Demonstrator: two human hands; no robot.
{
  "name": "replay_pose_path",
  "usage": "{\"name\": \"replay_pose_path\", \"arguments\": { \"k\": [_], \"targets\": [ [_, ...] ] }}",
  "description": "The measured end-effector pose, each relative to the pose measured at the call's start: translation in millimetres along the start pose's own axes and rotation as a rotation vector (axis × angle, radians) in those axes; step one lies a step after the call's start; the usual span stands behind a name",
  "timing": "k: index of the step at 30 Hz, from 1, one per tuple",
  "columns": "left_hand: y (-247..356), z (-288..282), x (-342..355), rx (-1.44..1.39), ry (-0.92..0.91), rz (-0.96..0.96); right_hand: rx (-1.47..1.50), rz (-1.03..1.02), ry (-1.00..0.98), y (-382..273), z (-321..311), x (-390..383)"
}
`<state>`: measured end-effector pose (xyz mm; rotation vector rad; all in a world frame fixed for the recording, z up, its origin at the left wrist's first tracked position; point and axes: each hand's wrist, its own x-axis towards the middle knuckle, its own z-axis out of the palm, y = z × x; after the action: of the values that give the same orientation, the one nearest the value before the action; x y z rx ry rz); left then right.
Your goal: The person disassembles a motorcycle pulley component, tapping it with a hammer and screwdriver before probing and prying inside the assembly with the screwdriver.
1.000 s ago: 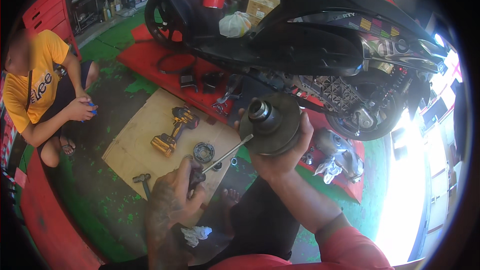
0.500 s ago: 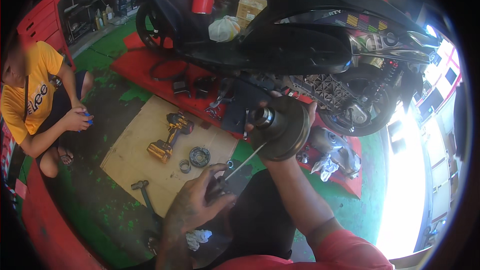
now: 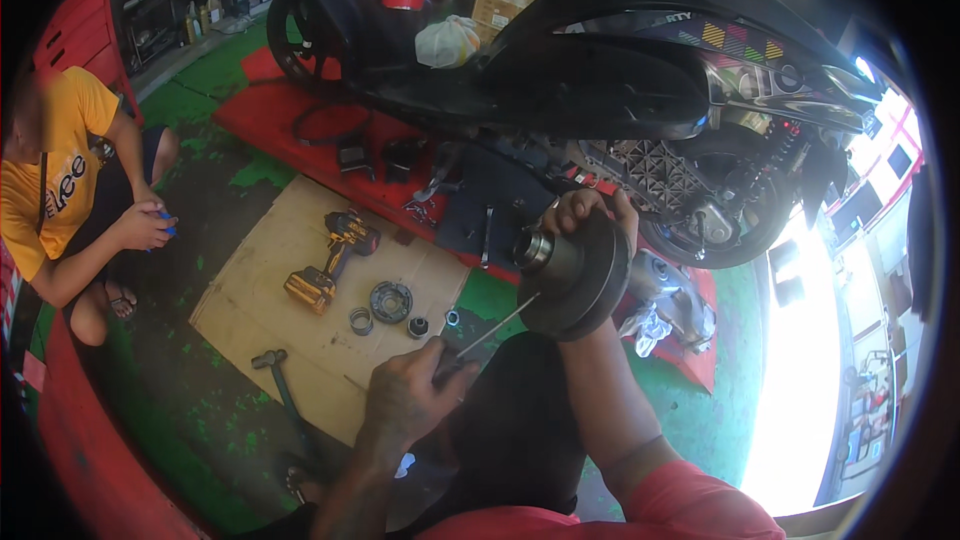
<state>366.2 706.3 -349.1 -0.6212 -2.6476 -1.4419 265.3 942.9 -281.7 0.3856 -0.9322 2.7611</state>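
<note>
My right hand (image 3: 590,208) holds up a dark metal scooter driven pulley (image 3: 575,290), its round hub facing left and its wide discs seen nearly edge-on. The fingers grip the far rim, with the forearm passing behind the pulley. My left hand (image 3: 412,390) is closed around a screwdriver (image 3: 497,328) whose handle is mostly hidden. Its thin shaft points up and right, the tip at the pulley face beside the hub; whether it touches, I cannot tell. Beyond my left hand, a ring-shaped part (image 3: 390,302), a smaller ring (image 3: 360,321) and a short dark socket-like piece (image 3: 418,327) lie on cardboard (image 3: 255,290).
A yellow-black cordless impact driver (image 3: 330,262) and a hammer (image 3: 280,380) lie to the left. Ahead, a black scooter (image 3: 590,90) stands over a red platform (image 3: 260,120) with loose parts and a wrench (image 3: 487,237). A person in yellow (image 3: 75,170) sits at the left.
The pulley has moved slightly right and turned, bringing its discs more edge-on. My left hand and the screwdriver have shifted a little, uncovering the socket-like piece on the cardboard.
</note>
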Motion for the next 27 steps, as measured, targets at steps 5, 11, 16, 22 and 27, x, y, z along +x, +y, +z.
{"name": "replay_pose_path", "arguments": {
  "k": [5,11,16,22,27],
  "targets": [
    [-8.1,11.6,0.0,-0.216,-0.104,-0.114,-0.029,0.047,-0.099,1.1,-2.9,0.5],
    [-14.7,22.7,-1.7,-0.340,-0.189,-0.149,-0.051,0.079,-0.107,6.8,8.5,-4.5],
    [-13.4,26.6,-4.9,-0.405,-0.233,-0.159,-0.134,0.127,-0.054,7.8,23.8,-8.4],
    [-18.1,33.2,-9.1,-0.436,-0.291,-0.185,-0.203,0.134,-0.040,11.3,26.7,-9.0],
    [-20.2,21.0,-2.0,-0.381,-0.281,-0.208,-0.191,0.160,-0.118,9.2,-9.9,2.0]
  ]
}}
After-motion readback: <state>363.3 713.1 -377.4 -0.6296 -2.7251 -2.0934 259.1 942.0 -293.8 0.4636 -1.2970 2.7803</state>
